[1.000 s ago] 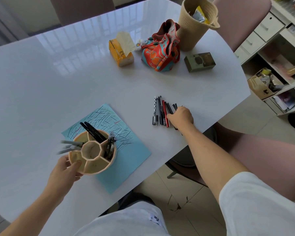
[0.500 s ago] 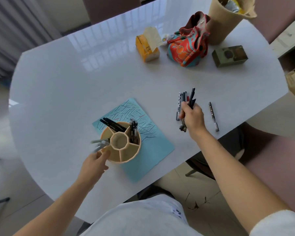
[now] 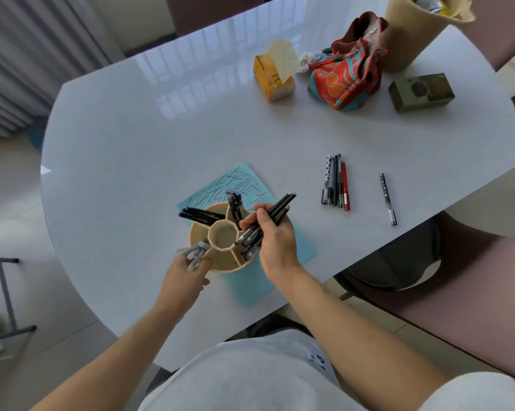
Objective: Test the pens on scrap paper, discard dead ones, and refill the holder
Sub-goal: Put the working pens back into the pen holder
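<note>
Gripping black pens (image 3: 275, 216), right hand (image 3: 275, 238) over holder (image 3: 201, 231).

Table (image 3: 149, 149): left and middle stretches bare, open to passage. Far right corner crowded: tissue box (image 3: 273, 81), patterned bag (image 3: 346, 77), woven basket (image 3: 413, 34), olive box (image 3: 421, 91). Right of holder (image 3: 220, 243): row of pens (image 3: 335, 183), single pen (image 3: 387, 198) well apart, lane between.
</note>
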The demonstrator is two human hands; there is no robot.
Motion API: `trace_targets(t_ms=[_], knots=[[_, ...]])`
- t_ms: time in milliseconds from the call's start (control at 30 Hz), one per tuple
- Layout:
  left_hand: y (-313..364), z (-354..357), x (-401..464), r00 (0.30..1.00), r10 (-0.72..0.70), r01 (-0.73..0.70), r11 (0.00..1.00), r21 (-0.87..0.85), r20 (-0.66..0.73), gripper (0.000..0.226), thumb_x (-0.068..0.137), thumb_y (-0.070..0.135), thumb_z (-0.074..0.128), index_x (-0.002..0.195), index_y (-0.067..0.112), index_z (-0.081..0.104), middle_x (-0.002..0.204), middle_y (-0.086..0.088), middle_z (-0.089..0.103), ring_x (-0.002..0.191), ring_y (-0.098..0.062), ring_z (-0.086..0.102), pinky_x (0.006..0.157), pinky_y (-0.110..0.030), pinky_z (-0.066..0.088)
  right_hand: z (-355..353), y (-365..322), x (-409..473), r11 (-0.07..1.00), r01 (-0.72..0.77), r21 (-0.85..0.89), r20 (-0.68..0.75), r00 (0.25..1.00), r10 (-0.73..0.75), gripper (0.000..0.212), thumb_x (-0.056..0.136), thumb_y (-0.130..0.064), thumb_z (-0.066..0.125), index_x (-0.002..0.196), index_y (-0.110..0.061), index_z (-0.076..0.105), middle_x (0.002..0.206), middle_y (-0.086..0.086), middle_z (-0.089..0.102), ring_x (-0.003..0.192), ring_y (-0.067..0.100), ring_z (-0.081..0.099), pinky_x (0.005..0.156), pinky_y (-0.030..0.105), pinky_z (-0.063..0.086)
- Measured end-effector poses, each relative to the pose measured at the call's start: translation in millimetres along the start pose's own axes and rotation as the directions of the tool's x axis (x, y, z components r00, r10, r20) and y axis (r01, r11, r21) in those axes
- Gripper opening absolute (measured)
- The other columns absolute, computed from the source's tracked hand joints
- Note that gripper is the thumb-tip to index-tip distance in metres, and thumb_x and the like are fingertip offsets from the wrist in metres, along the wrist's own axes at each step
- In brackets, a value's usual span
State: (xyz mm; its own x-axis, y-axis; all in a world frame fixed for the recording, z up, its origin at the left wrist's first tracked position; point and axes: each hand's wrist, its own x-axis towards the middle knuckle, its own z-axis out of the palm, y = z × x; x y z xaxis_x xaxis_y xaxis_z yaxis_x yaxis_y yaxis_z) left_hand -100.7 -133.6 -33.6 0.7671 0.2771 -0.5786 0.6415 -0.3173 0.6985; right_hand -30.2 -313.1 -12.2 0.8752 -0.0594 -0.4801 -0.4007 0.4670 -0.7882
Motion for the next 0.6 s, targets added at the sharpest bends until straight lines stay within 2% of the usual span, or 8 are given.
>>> trace_targets(t_ms=[67,133,200,333,433,500,600], knots=[[-2.8,-0.5,-4.3,0.999,-0.026,0.026,0.999,0.020,0.022,0.041,0.089,0.051,0.064,0.122,0.028,0.060,0.112,0.003,0.065,0.072,-0.018,0.072,0.062,-0.033,0.058,1.0,3.2,-1.7,0.997,0.053,-0.053,-0.024,0.998,-0.055,0.015,0.094,-0.022,0.058,0.087,-0.030,0.068,0.074,0.006,0.071,0.078,0.026,0.068,0.088,0.052,0.056],[-5.5,-1.3,-7.4,0.998,-0.050,0.050,0.998,0.023,0.035,0.047,0.087,0.053,0.067,0.125,0.029,0.054,0.113,0.004,0.064,0.073,-0.018,0.072,0.063,-0.032,0.058,1.6,4.3,-1.2,0.994,0.086,-0.072,-0.045,0.995,-0.090,0.020,0.095,-0.023,0.057,0.084,-0.035,0.069,0.076,0.005,0.072,0.079,0.023,0.070,0.084,0.044,0.060],[-7.0,-1.9,-8.8,0.996,-0.075,0.074,0.997,0.005,0.054,0.049,0.085,0.055,0.069,0.123,0.031,0.050,0.112,0.005,0.063,0.075,-0.018,0.072,0.063,-0.030,0.057,0.7,5.2,0.4,0.990,0.120,-0.068,-0.079,0.989,-0.126,0.015,0.097,-0.021,0.055,0.090,-0.028,0.066,0.077,0.004,0.073,0.082,0.021,0.071,0.082,0.034,0.060],[-9.2,-5.1,-8.5,0.991,-0.102,0.108,0.992,-0.059,0.086,0.045,0.083,0.054,0.073,0.117,0.035,0.049,0.111,0.005,0.064,0.076,-0.017,0.073,0.064,-0.030,0.058,-3.7,5.9,3.2,0.991,0.131,0.003,-0.137,0.982,-0.129,0.013,0.102,-0.006,0.050,0.099,-0.014,0.061,0.082,0.009,0.073,0.088,0.022,0.073,0.089,0.034,0.059],[-11.5,-10.4,-9.7,0.987,-0.090,0.105,0.988,-0.112,0.130,0.043,0.081,0.045,0.078,0.112,0.039,0.050,0.113,0.003,0.065,0.079,-0.019,0.072,0.065,-0.029,0.057,-4.0,5.8,1.9,0.991,0.134,-0.007,-0.122,0.983,-0.134,0.014,0.099,-0.008,0.054,0.098,-0.016,0.065,0.093,0.017,0.075,0.097,0.027,0.073,0.093,0.035,0.059],[-14.0,-15.6,-9.2,0.984,-0.090,0.112,0.984,-0.142,0.151,0.050,0.075,0.036,0.081,0.114,0.038,0.051,0.114,0.003,0.063,0.084,-0.023,0.072,0.068,-0.032,0.057,-4.4,9.1,0.3,0.979,0.167,-0.114,-0.087,0.980,-0.177,0.018,0.093,-0.011,0.058,0.092,-0.024,0.071,0.096,0.008,0.076,0.096,0.022,0.073,0.084,0.030,0.059],[-18.4,-21.9,-2.8,0.989,-0.098,0.117,0.978,-0.172,0.113,0.051,0.079,0.002,0.076,0.115,0.034,0.056,0.120,-0.001,0.061,0.092,-0.029,0.069,0.072,-0.037,0.056,-9.2,15.3,-1.6,0.933,0.215,-0.287,-0.030,0.972,-0.233,0.021,0.088,-0.011,0.062,0.090,-0.028,0.073,0.094,-0.006,0.074,0.086,0.011,0.070,0.073,0.025,0.058]])
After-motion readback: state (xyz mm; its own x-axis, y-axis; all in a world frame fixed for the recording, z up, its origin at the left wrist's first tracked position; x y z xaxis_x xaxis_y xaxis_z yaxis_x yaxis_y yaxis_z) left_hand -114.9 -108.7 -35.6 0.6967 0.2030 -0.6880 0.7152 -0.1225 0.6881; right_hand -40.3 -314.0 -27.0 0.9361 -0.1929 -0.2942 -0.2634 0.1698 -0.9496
